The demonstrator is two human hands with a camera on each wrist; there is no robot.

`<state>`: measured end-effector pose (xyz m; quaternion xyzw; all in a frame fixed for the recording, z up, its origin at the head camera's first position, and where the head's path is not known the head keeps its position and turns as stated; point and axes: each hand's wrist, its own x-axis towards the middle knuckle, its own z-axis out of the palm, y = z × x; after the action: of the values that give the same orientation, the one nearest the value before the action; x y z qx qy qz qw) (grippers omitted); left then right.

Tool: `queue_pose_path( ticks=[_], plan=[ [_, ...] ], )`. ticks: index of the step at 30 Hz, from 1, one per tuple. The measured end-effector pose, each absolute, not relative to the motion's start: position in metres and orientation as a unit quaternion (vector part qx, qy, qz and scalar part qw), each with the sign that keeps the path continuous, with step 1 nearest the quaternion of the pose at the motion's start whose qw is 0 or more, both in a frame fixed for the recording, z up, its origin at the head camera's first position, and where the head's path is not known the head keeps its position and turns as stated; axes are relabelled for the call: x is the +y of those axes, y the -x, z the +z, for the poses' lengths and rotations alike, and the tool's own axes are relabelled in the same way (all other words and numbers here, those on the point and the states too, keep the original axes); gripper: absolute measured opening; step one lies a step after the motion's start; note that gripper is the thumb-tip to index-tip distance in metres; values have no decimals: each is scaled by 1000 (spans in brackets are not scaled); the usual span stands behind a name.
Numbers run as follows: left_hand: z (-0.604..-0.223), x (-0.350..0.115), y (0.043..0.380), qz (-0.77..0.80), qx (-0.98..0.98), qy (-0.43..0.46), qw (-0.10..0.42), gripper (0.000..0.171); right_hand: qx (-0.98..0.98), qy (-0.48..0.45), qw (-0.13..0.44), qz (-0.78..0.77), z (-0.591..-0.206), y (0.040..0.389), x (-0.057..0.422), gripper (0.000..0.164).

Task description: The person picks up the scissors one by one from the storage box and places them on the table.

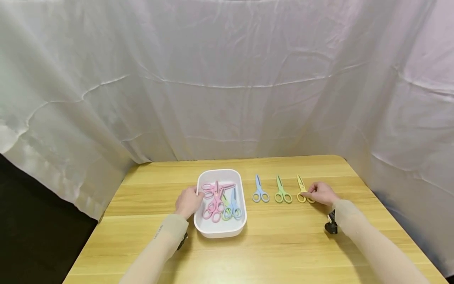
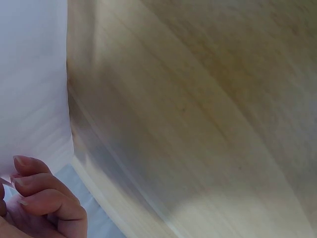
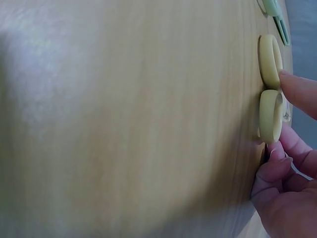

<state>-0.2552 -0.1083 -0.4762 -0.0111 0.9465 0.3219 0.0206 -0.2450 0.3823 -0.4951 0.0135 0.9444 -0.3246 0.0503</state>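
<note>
My left hand (image 1: pixel 188 202) grips the left rim of a white plastic tray (image 1: pixel 220 234), thumb over the edge and curled fingers (image 2: pixel 52 198) against its outer wall. Inside the tray lie several pink scissors (image 1: pixel 216 203), blue scissors (image 1: pixel 233 207) and partly covered green scissors (image 1: pixel 225 216). Over on the right, my right hand (image 1: pixel 322 193) pinches yellow scissors (image 1: pixel 301 183) by the handles, with the blades pointing away from me. The right wrist view shows both yellow handle loops (image 3: pixel 270 119) between the thumb (image 3: pixel 301 93) and the other fingers, close over the table.
Between tray and right hand, blue scissors (image 1: pixel 260 193) and green scissors (image 1: pixel 282 194) lie in a row with the yellow pair, blades pointing away. The wooden table (image 1: pixel 269 252) ends at a grey-white curtain (image 1: pixel 227 110) behind and on the sides.
</note>
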Motion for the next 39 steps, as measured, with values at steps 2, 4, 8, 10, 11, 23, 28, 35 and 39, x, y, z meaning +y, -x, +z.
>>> queue_pose_path(
  ticks=[2, 4, 8, 10, 11, 23, 28, 35, 39],
  plan=[
    [-475, -108, 255, 322, 947, 10, 20, 40, 945, -14, 49, -324, -495, 245, 382, 34],
    [-473, -109, 256, 320, 947, 11, 19, 40, 944, -14, 48, -327, -495, 246, 381, 34],
    [-471, -109, 255, 325, 945, 12, 22, 39, 942, -14, 45, -333, -495, 247, 382, 33],
    [-471, -109, 255, 331, 943, 14, 26, 39, 942, -15, 44, -332, -496, 248, 383, 33],
    [-471, -109, 255, 334, 942, 16, 28, 39, 942, -14, 43, -332, -496, 248, 383, 33],
    [-473, -109, 256, 326, 945, 17, 18, 37, 943, -11, 36, -330, -492, 249, 383, 31],
    [-476, -109, 256, 326, 945, 16, 18, 37, 940, -15, 40, -340, -495, 248, 384, 32],
    [-477, -107, 255, 322, 946, 18, 22, 39, 940, -21, 38, -338, -498, 246, 387, 37],
    [-476, -107, 255, 320, 947, 14, 23, 39, 938, -27, 37, -343, -499, 246, 388, 39]
  ],
)
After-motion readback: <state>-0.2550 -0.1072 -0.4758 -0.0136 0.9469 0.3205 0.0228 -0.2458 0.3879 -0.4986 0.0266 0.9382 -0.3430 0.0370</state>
